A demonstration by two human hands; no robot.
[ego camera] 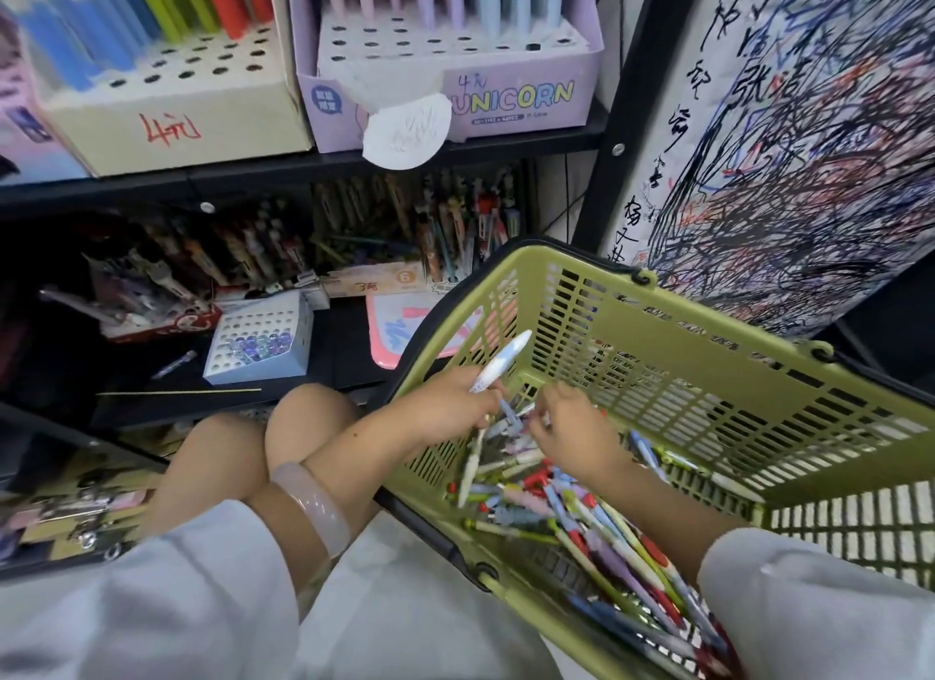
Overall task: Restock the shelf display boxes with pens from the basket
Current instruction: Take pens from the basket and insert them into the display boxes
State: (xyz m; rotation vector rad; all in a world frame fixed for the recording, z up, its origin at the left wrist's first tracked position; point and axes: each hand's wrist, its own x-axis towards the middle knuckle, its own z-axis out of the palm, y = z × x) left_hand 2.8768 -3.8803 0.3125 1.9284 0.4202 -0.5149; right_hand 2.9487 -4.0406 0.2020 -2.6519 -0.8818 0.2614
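A green plastic basket [708, 376] at lower right holds a heap of mixed pens [597, 522]. My left hand [450, 406] is inside it and grips a white and blue pen [501, 361] that points up and to the right. My right hand [577, 429] reaches into the heap with curled fingers that pinch at pens; which pen it holds is hidden. On the upper shelf stand a purple UNICORN display box [506, 103] with pastel pens and many bare holes, and a cream box [182, 118] with coloured pens.
The lower shelf carries a small blue box with holes [258, 340], a pink tray [399, 335] and crowded pen boxes behind. A scribbled paper panel [789, 148] hangs at right. My knees [263, 441] are beside the basket's left edge.
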